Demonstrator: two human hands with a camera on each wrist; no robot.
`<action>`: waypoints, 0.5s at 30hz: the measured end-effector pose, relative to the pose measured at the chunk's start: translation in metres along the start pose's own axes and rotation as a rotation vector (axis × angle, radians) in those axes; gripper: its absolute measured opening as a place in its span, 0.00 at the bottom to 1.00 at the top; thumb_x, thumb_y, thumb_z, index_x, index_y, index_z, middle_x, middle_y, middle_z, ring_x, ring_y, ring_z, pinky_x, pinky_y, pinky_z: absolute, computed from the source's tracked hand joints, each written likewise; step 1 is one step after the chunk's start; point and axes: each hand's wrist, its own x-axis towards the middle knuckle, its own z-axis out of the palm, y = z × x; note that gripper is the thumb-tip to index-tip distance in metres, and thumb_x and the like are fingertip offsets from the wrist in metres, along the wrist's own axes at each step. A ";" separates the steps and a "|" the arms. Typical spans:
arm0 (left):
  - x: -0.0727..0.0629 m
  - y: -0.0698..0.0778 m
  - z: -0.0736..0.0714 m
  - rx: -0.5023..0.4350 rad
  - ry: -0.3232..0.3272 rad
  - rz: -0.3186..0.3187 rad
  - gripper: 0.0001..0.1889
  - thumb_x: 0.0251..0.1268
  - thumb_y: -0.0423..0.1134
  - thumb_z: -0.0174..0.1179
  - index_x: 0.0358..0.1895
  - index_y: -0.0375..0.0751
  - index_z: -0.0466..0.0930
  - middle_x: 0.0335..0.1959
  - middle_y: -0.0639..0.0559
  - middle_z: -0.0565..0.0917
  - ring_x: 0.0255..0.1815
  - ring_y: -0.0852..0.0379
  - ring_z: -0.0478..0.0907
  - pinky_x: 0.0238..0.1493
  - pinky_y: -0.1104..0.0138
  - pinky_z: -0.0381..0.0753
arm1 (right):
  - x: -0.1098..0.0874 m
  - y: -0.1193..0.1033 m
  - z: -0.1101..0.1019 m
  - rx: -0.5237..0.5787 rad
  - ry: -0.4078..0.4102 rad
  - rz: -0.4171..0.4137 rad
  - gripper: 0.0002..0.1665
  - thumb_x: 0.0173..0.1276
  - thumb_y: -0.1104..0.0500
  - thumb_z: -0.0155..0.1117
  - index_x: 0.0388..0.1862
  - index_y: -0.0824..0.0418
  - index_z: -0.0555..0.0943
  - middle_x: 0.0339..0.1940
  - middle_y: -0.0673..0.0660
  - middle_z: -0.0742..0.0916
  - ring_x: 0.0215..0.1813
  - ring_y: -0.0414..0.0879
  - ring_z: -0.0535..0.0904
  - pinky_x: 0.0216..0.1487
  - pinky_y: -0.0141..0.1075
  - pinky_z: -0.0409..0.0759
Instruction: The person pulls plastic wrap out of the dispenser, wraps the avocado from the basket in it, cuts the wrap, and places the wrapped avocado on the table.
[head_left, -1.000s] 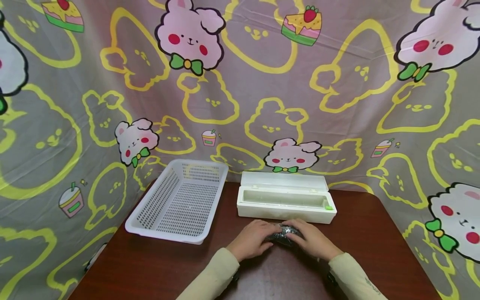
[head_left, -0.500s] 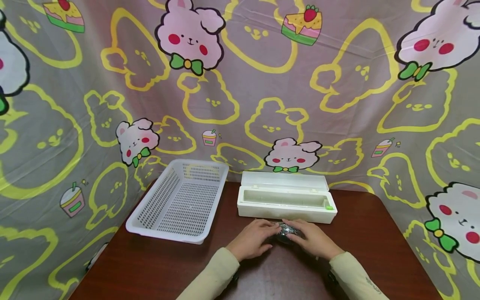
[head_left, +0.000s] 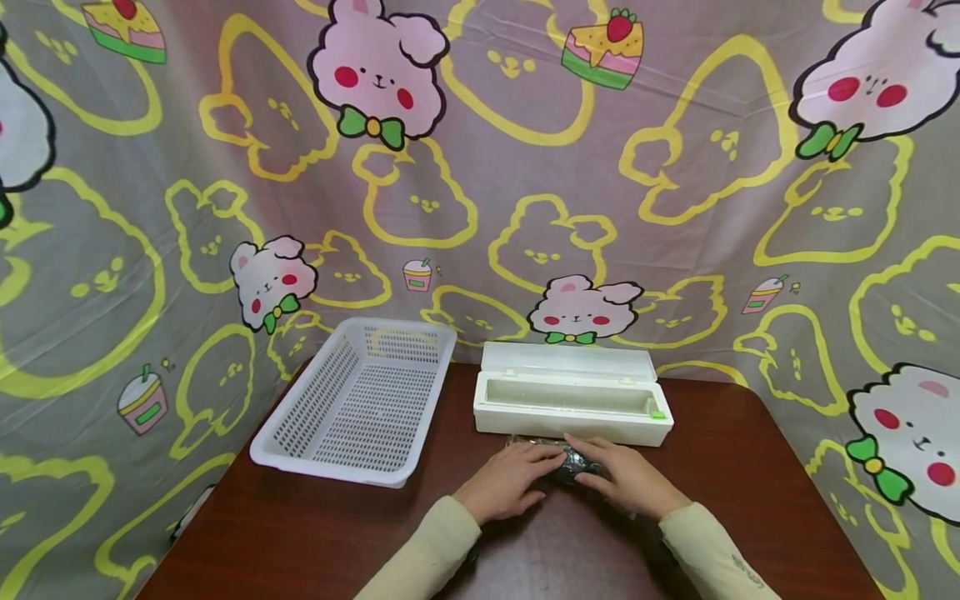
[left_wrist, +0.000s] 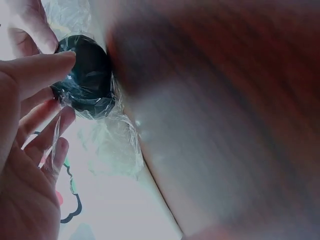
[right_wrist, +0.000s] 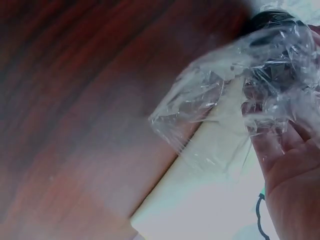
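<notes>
A dark, rounded, glossy thing (head_left: 572, 463) in clear plastic film lies between my two hands on the table, in front of the long white box. The left wrist view shows its smooth, nearly black side (left_wrist: 85, 75); its kind cannot be told. My left hand (head_left: 504, 481) holds its left side, thumb against the near face and fingers behind. From the right, my right hand (head_left: 633, 482) grips it with thumb and fingers. Loose, crumpled film (right_wrist: 200, 95) spreads out at the right hand, and more film (left_wrist: 110, 145) hangs by the left fingers.
The long white box (head_left: 573, 426) has its lid (head_left: 566, 363) raised at the back and a green piece (head_left: 657, 414) at its right end. A white perforated basket (head_left: 330, 472) stands at the left. Behind the brown table (head_left: 750, 492) hangs a patterned cloth (head_left: 465, 167).
My left fingers have shifted slightly over the wrapped dark thing, and film now shows beyond them at the left. The right hand stays nearly in place. Box and basket have not moved.
</notes>
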 end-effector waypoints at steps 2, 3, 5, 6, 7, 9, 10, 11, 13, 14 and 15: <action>0.000 0.000 0.000 -0.003 0.006 0.002 0.34 0.70 0.48 0.68 0.77 0.53 0.70 0.77 0.58 0.71 0.75 0.53 0.71 0.74 0.55 0.73 | 0.000 0.000 0.000 0.006 -0.001 -0.006 0.36 0.75 0.48 0.66 0.79 0.53 0.70 0.69 0.57 0.82 0.64 0.53 0.83 0.62 0.51 0.82; 0.000 0.000 0.000 -0.001 0.009 0.005 0.33 0.70 0.48 0.68 0.77 0.54 0.70 0.76 0.58 0.72 0.75 0.53 0.71 0.74 0.54 0.73 | 0.000 0.001 0.000 0.006 0.002 -0.008 0.36 0.76 0.48 0.65 0.79 0.53 0.70 0.70 0.57 0.81 0.66 0.54 0.82 0.63 0.52 0.82; 0.000 0.000 -0.001 0.016 0.013 0.015 0.33 0.70 0.49 0.68 0.77 0.57 0.71 0.76 0.59 0.72 0.76 0.54 0.70 0.74 0.54 0.73 | 0.000 0.003 0.000 -0.013 0.024 -0.029 0.35 0.75 0.47 0.66 0.78 0.52 0.72 0.71 0.58 0.81 0.67 0.55 0.81 0.63 0.52 0.81; 0.000 -0.001 -0.002 0.026 0.015 0.022 0.32 0.70 0.49 0.68 0.76 0.58 0.71 0.76 0.59 0.73 0.76 0.55 0.69 0.74 0.54 0.72 | 0.001 0.004 0.001 -0.028 0.042 -0.043 0.35 0.74 0.47 0.67 0.77 0.52 0.73 0.71 0.58 0.81 0.67 0.55 0.81 0.63 0.52 0.81; 0.000 -0.001 -0.002 0.035 0.017 0.032 0.32 0.70 0.49 0.68 0.76 0.59 0.71 0.76 0.59 0.73 0.77 0.55 0.69 0.74 0.54 0.72 | 0.001 0.005 0.001 -0.042 0.061 -0.060 0.34 0.73 0.48 0.69 0.76 0.52 0.75 0.71 0.58 0.81 0.68 0.54 0.80 0.64 0.52 0.81; 0.000 -0.001 -0.003 0.046 0.016 0.052 0.32 0.70 0.49 0.68 0.76 0.59 0.72 0.76 0.58 0.73 0.77 0.56 0.68 0.76 0.56 0.71 | 0.002 0.007 0.001 -0.073 0.109 -0.109 0.32 0.70 0.51 0.72 0.72 0.53 0.79 0.69 0.58 0.82 0.67 0.54 0.81 0.63 0.51 0.82; 0.000 -0.002 -0.003 0.051 0.016 0.061 0.32 0.70 0.49 0.68 0.76 0.59 0.72 0.77 0.57 0.72 0.77 0.57 0.68 0.76 0.58 0.70 | 0.003 0.007 0.001 -0.087 0.135 -0.135 0.31 0.68 0.52 0.74 0.70 0.54 0.81 0.67 0.58 0.83 0.66 0.53 0.82 0.62 0.51 0.82; 0.000 -0.002 -0.003 0.052 0.019 0.070 0.32 0.70 0.49 0.69 0.76 0.58 0.72 0.76 0.56 0.73 0.77 0.57 0.69 0.77 0.59 0.69 | 0.003 0.008 0.001 -0.098 0.155 -0.155 0.30 0.67 0.54 0.75 0.68 0.54 0.82 0.66 0.57 0.84 0.64 0.52 0.82 0.61 0.50 0.83; 0.000 -0.001 -0.004 0.057 0.020 0.079 0.32 0.69 0.48 0.69 0.75 0.56 0.72 0.77 0.55 0.73 0.76 0.57 0.70 0.77 0.61 0.67 | 0.004 0.008 0.002 -0.104 0.187 -0.184 0.29 0.65 0.56 0.77 0.65 0.55 0.84 0.63 0.56 0.86 0.62 0.52 0.83 0.60 0.49 0.84; 0.000 -0.001 -0.004 0.065 0.020 0.082 0.32 0.69 0.48 0.70 0.75 0.56 0.72 0.76 0.55 0.73 0.76 0.57 0.70 0.78 0.62 0.67 | 0.004 0.008 0.002 -0.104 0.195 -0.190 0.28 0.65 0.57 0.77 0.65 0.55 0.85 0.62 0.56 0.86 0.62 0.51 0.83 0.59 0.49 0.84; 0.000 -0.002 -0.003 0.075 0.020 0.085 0.32 0.69 0.48 0.70 0.75 0.56 0.72 0.76 0.54 0.73 0.76 0.57 0.71 0.77 0.62 0.67 | 0.004 0.008 0.003 -0.103 0.200 -0.189 0.28 0.64 0.57 0.77 0.64 0.55 0.85 0.61 0.55 0.86 0.61 0.51 0.84 0.59 0.49 0.84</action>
